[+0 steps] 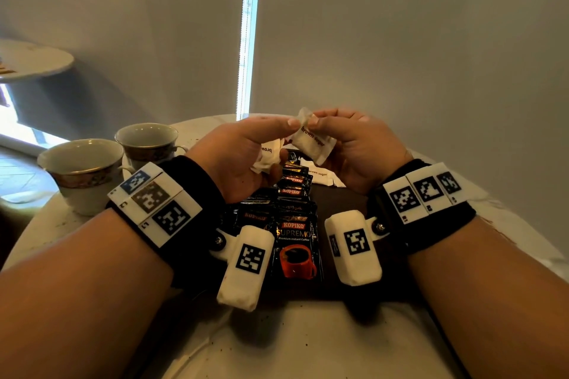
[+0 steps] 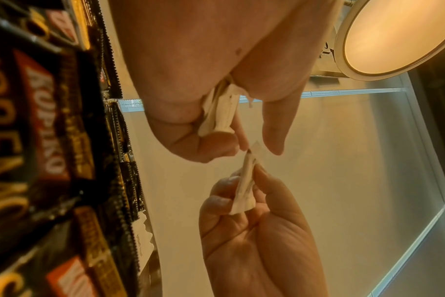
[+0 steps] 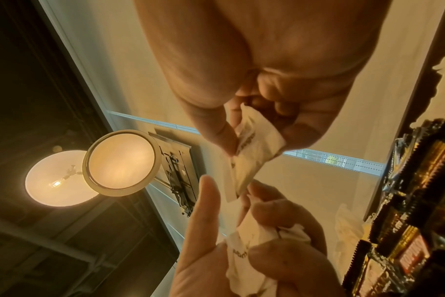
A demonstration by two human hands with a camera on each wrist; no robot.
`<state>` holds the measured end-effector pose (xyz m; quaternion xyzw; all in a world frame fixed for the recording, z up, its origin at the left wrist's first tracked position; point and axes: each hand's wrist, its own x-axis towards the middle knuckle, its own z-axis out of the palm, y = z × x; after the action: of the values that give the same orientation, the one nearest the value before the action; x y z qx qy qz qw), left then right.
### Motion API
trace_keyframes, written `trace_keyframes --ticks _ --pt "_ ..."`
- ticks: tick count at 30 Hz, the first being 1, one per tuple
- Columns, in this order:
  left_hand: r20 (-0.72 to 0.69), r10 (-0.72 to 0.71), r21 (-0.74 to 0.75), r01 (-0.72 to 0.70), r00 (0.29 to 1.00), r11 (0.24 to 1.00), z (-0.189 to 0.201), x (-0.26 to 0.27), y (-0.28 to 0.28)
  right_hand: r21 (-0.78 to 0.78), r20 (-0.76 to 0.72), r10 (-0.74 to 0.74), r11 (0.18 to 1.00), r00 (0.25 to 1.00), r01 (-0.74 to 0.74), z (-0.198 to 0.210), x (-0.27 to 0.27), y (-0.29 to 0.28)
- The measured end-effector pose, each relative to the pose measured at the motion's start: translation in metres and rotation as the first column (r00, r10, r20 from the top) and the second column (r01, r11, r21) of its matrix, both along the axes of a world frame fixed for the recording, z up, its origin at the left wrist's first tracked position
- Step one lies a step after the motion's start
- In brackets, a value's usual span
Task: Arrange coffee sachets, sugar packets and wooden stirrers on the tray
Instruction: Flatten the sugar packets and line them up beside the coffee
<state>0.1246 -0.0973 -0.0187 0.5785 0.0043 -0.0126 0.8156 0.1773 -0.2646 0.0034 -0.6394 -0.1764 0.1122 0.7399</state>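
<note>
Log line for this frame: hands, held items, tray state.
left hand: holds bunched sugar packets | right hand: pinches brown sugar packet above tray | tray: coffee sachets, one sugar packet

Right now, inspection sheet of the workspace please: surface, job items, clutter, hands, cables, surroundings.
Surface: pale round table, specks on it; dark tray in the middle.
Job's things: Kopiko coffee sachets overlapped in a row on the tray; one brown sugar packet on tray at its far end; wooden stirrers nothing seen.
Clutter: two teacups on the table's left, each on a saucer as far as can be told.
Hands: right hand pinches a brown sugar packet above the tray; left hand holds crumpled sugar packets, thumb tip at the right hand's packet.
Cables: nothing seen.
Surroundings: grey roller blinds with a bright gap; second round table far left; ceiling lamp.
</note>
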Motion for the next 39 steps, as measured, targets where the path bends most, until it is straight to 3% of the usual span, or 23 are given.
trace_keyframes --ticks 3,10,23,28,34,39 --pt "0.022 0.022 0.024 -0.023 1.0 0.999 -0.001 0.0 -0.001 -0.006 0.01 0.019 1.0 1.0 -0.019 0.0 -0.003 0.003" --pt "0.012 0.115 -0.08 -0.114 0.993 0.99 0.002 0.004 0.001 -0.042 0.006 0.007 0.999 1.0 -0.007 -0.003 -0.001 0.0" --pt "-0.031 0.151 -0.07 -0.153 0.988 0.986 0.001 0.004 0.001 -0.074 0.009 0.0 0.997 1.0 0.001 -0.008 0.011 -0.004" --pt "-0.101 0.192 -0.116 -0.203 0.976 0.972 0.003 0.005 0.004 0.018 -0.11 -0.167 0.985 0.98 0.17 -0.02 0.04 -0.022" --pt "-0.115 0.193 -0.109 -0.205 0.975 0.973 0.003 0.006 0.006 -0.125 -0.293 -0.366 0.93 0.883 0.344 -0.056 0.072 -0.036" --pt "-0.112 0.194 -0.113 -0.207 0.975 0.972 0.003 0.007 0.006 -0.249 -0.31 -0.385 0.915 0.869 0.316 -0.069 0.076 -0.035"
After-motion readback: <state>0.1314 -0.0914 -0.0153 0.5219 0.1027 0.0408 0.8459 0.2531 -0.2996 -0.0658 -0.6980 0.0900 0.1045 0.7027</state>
